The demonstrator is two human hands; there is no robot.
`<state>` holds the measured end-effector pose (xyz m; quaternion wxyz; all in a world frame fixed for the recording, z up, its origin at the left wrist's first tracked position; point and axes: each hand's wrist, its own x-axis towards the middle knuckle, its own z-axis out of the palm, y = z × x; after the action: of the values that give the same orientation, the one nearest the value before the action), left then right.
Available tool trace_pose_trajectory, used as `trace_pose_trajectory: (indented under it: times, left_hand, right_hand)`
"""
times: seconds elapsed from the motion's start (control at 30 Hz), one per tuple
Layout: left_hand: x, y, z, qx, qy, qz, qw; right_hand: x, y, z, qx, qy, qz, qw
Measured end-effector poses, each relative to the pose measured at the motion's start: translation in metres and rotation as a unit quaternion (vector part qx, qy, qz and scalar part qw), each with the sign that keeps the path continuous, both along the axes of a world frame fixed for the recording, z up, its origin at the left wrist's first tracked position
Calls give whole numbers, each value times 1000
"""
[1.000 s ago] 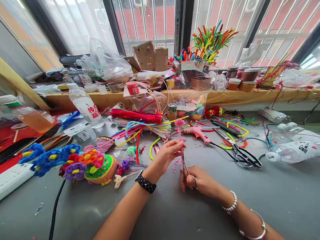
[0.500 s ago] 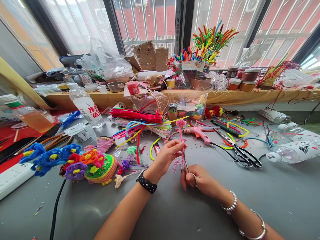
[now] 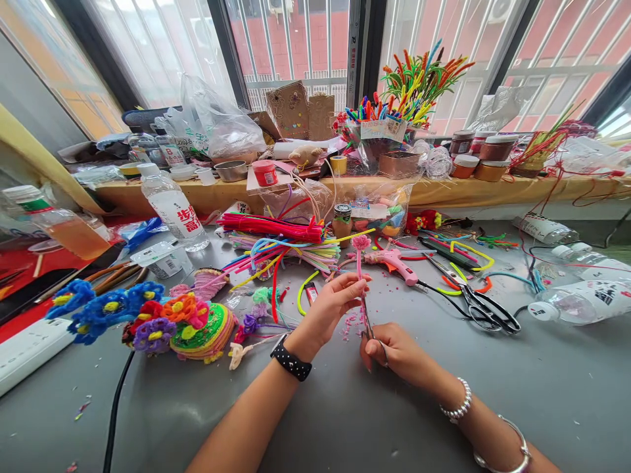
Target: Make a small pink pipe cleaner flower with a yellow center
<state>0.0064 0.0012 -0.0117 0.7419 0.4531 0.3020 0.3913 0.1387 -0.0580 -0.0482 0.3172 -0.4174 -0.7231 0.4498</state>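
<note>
A pink fuzzy flower on a pink stem (image 3: 361,244) stands upright at the centre, pinched by the stem in my left hand (image 3: 335,300). Below and to the right, my right hand (image 3: 392,351) holds small scissors (image 3: 368,323), with its fingers in the handles. The scissor blades point up at the lower part of the stem, just under my left fingers. Pink fuzz clippings (image 3: 351,324) lie on the grey table (image 3: 325,420) beside the blades.
Colourful fuzzy flowers (image 3: 111,309) lie at the left. Behind my hands are bundled pipe cleaners (image 3: 271,228) and a pink glue gun (image 3: 397,264). Large scissors (image 3: 480,307) and plastic bottles (image 3: 582,299) lie at the right. A black cable (image 3: 116,407) crosses the left front.
The whole view has shifted slightly. My left hand still holds the stem, and the scissors in my right hand remain close under it.
</note>
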Motion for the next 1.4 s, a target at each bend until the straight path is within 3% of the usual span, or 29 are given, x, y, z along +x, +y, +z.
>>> trace_pose_trajectory:
  times: [0.97, 1.4]
  left_hand:
    - [-4, 8, -2, -33, -50, 78, 995]
    - [-3, 6, -4, -38, -48, 39, 997]
  right_hand:
    - [-2, 0, -4, -18, -30, -6, 999]
    - [2, -3, 5, -20, -32, 80, 996]
